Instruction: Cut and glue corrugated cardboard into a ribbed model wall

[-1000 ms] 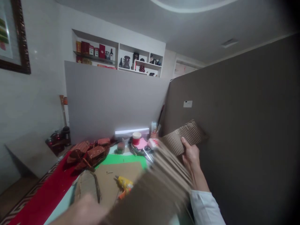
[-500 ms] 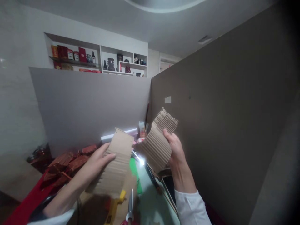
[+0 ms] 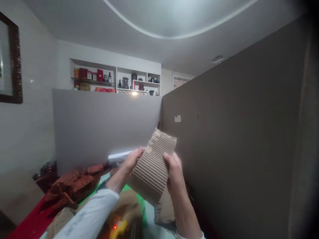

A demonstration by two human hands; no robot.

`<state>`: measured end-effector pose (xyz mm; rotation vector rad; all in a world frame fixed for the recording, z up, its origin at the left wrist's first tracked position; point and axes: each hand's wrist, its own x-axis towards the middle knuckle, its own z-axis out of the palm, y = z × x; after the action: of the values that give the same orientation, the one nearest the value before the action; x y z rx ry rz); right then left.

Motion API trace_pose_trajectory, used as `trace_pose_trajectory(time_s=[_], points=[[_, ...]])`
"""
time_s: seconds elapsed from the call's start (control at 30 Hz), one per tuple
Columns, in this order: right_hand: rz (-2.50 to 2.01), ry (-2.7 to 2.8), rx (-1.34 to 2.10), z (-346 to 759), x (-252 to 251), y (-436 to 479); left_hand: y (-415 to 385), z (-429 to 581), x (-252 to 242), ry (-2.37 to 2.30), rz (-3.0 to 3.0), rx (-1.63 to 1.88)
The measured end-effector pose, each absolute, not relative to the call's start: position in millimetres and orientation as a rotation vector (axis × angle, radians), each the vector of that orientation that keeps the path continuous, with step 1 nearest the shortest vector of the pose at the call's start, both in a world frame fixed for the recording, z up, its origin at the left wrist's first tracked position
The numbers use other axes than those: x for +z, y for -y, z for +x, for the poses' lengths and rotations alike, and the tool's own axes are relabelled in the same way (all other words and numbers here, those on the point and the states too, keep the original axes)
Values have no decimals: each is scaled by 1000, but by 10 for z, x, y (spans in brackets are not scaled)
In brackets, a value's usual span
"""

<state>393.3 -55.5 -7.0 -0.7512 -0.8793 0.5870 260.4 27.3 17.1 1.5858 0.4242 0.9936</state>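
Note:
A piece of corrugated cardboard (image 3: pixel 152 169), its ridged face towards me, is held up tilted in front of me. My right hand (image 3: pixel 175 169) grips its right edge, thumb on the ridges and fingers behind. At the upper left edge, my left hand (image 3: pixel 134 159) is closed on the same piece, its fingertips partly hidden behind it. Under my right wrist another piece of brown cardboard (image 3: pixel 164 209) shows in part. Low in the view lies a blurred yellow tool (image 3: pixel 119 228) with a small red light.
Dark red wrapped bundles (image 3: pixel 82 182) lie at the left on a red cloth (image 3: pixel 30 222). Grey panels stand behind the table (image 3: pixel 107 122) and along the right (image 3: pixel 236 132). A white light bar (image 3: pixel 121 155) sits by the back panel. Green material (image 3: pixel 142 202) shows below the cardboard.
My left hand has let go of the smooth cardboard piece and moved right onto the corrugated one. My right hand has moved slightly left and down with it. The view has tilted up.

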Motion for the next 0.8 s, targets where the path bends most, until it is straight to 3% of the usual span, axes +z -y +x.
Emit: trace_pose_trajectory(time_s=[0.27,0.47,0.6,0.8], points=[[-902,1123,498,3541,-84,564,234,1760,192,-469,1671,1101],[-983,1205,-25,3300,-61,690,374,1339,149,-694,1731,1208],[-856,1629,-255,3097,-97,801,456,1201,129,-760,1831,1167],[-811,1822,-43,2932,-169,785,540,1118,110,-745,1983,1173]])
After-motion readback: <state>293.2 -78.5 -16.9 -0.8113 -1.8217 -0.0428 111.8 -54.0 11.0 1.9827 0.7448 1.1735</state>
